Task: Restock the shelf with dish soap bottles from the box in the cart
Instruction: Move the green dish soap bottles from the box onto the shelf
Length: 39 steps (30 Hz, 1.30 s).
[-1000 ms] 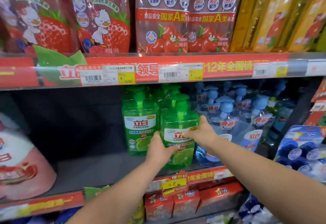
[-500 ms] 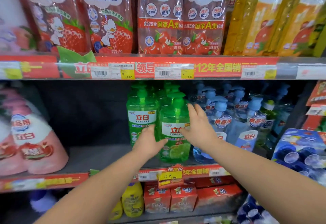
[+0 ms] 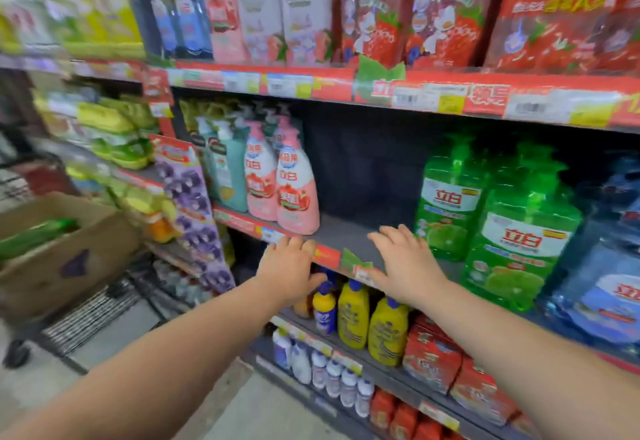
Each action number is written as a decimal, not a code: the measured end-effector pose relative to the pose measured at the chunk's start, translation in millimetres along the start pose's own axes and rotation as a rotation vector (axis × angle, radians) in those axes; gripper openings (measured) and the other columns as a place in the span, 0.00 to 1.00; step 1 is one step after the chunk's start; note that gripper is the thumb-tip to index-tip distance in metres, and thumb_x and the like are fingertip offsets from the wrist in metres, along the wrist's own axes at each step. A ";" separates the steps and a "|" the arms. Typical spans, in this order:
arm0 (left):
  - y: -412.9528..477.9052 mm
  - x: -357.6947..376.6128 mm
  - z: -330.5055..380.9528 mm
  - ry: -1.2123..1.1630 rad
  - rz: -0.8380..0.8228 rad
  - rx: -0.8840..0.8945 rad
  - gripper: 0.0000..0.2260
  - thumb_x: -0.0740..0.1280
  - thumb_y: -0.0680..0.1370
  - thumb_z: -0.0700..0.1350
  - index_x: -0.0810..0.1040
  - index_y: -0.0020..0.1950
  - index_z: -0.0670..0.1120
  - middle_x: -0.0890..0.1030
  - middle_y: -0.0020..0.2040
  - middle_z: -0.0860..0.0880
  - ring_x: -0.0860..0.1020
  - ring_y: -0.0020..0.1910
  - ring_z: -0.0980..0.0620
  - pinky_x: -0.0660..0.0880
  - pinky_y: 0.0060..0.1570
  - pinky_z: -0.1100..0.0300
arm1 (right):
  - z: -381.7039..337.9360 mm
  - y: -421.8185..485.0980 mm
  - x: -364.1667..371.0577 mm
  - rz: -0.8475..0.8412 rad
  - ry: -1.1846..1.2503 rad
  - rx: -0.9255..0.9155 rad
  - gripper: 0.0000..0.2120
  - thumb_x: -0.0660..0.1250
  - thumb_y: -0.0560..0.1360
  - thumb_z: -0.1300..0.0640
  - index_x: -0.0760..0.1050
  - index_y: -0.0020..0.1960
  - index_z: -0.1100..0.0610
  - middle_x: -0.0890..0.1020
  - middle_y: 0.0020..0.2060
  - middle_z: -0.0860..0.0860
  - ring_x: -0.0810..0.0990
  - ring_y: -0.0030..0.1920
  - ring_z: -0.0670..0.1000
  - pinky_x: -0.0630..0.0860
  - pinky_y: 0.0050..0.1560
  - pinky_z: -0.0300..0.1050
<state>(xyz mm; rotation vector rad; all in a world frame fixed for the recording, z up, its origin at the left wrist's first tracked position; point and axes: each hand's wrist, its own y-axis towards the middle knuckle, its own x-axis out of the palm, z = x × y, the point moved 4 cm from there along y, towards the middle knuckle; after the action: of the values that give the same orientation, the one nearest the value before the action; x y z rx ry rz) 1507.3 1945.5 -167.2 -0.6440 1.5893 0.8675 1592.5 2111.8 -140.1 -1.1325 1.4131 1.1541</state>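
Note:
Green dish soap bottles (image 3: 519, 231) with pump tops stand in a group at the right of the middle shelf (image 3: 349, 235). My left hand (image 3: 291, 266) hovers at the shelf's front edge, fingers apart, holding nothing. My right hand (image 3: 405, 263) is spread over the bare shelf surface left of the green bottles, empty too. At the left a cardboard box (image 3: 65, 252) sits in a wire cart (image 3: 90, 315), with a green bottle (image 3: 34, 235) lying inside it.
Pink bottles (image 3: 294, 190) and teal ones (image 3: 225, 166) stand left of the shelf gap. Blue bottles (image 3: 606, 266) are at the right. Yellow bottles (image 3: 370, 318) and red packs (image 3: 433, 356) fill the shelf below. Refill pouches (image 3: 398, 6) stand on the shelf above.
Both hands have let go of the front green bottle and drawn back leftward. The view has swung left, bringing the cart and box into sight.

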 end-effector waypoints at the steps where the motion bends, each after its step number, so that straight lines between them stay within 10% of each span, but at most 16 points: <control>1: -10.3 1.1 -17.2 0.005 -0.006 -0.037 0.30 0.61 0.73 0.63 0.64 0.69 0.46 0.69 0.67 0.45 0.66 0.67 0.43 0.66 0.62 0.48 | -16.6 5.4 3.5 -0.007 0.006 -0.028 0.32 0.62 0.76 0.44 0.56 0.75 0.51 0.57 0.76 0.51 0.52 0.76 0.58 0.54 0.73 0.57; 23: -273.3 28.6 -484.6 0.022 -0.174 -0.573 0.31 0.59 0.73 0.64 0.61 0.71 0.48 0.67 0.68 0.46 0.64 0.68 0.43 0.64 0.65 0.47 | -527.3 99.4 111.8 -0.233 0.054 -0.490 0.33 0.63 0.74 0.42 0.58 0.74 0.51 0.63 0.73 0.51 0.59 0.73 0.57 0.60 0.71 0.57; 39: -293.7 55.3 -698.5 0.038 -0.222 -0.768 0.30 0.60 0.74 0.63 0.61 0.70 0.48 0.68 0.67 0.46 0.65 0.67 0.44 0.66 0.64 0.48 | -746.5 236.4 189.5 -0.333 0.048 -0.693 0.32 0.62 0.75 0.42 0.56 0.75 0.50 0.62 0.73 0.51 0.57 0.74 0.58 0.57 0.72 0.61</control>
<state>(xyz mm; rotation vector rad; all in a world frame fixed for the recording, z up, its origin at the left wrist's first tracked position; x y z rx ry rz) 1330.1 1209.1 -227.4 -1.3517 1.1539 1.3019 1252.5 1386.9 -229.1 -1.8036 0.8092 1.4127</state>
